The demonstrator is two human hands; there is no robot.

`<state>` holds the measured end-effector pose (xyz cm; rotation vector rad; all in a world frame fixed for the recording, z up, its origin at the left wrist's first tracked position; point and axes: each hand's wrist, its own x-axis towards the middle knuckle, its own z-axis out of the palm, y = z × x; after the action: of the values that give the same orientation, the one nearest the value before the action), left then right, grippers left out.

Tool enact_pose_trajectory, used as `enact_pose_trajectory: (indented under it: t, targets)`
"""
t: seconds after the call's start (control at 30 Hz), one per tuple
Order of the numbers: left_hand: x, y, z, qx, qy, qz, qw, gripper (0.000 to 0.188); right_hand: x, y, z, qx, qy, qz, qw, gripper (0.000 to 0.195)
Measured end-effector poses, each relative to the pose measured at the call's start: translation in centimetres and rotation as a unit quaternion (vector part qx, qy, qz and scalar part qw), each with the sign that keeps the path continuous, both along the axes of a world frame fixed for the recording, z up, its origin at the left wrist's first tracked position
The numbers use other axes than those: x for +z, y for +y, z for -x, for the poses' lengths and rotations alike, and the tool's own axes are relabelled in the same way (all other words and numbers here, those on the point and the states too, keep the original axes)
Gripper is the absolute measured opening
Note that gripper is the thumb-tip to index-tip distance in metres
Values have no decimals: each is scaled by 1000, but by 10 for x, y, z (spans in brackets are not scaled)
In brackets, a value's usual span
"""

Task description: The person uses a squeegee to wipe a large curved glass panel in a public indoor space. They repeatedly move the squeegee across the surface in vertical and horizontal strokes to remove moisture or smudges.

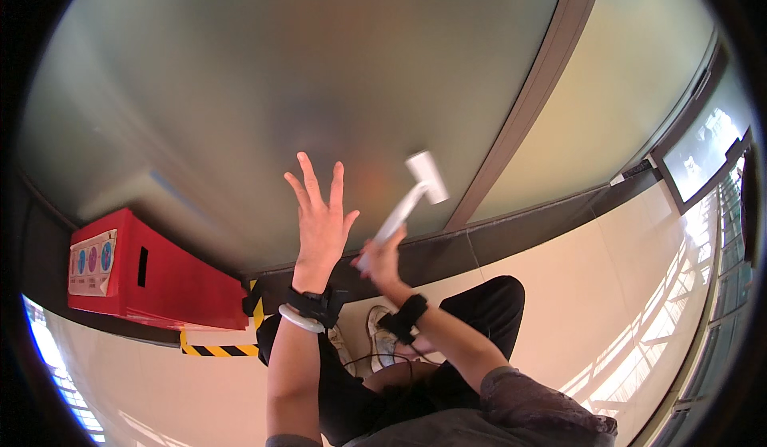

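My left hand is raised with its fingers spread and nothing in it. It is in front of a frosted glass panel; whether the fingertips touch the glass, I cannot tell. My right hand grips the handle of a white T-shaped tool, which looks like a window squeegee. The tool slants up to the right, its wide head before the glass and slightly blurred. Contact between that head and the pane cannot be made out. Black straps circle both wrists, and a pale bangle sits on my left forearm.
A red box with a slot and a printed sheet stands at the left against the glass. Yellow-and-black tape marks the floor beside it. A brown metal frame post divides the panels. Pale floor tiles lie around my bent legs.
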<state>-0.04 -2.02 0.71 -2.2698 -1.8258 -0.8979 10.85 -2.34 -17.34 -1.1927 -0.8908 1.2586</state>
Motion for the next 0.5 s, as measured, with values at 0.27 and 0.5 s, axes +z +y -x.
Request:
enact_pose_trajectory:
  t: [0.27, 0.5]
  targets:
    - [-2, -4, 14, 4, 7, 27, 1000, 88, 7, -31, 57, 41, 207, 91, 973, 64]
    - [4, -3, 4, -6, 21, 22, 1000, 85, 1, 34, -82, -135, 97, 196, 966, 58]
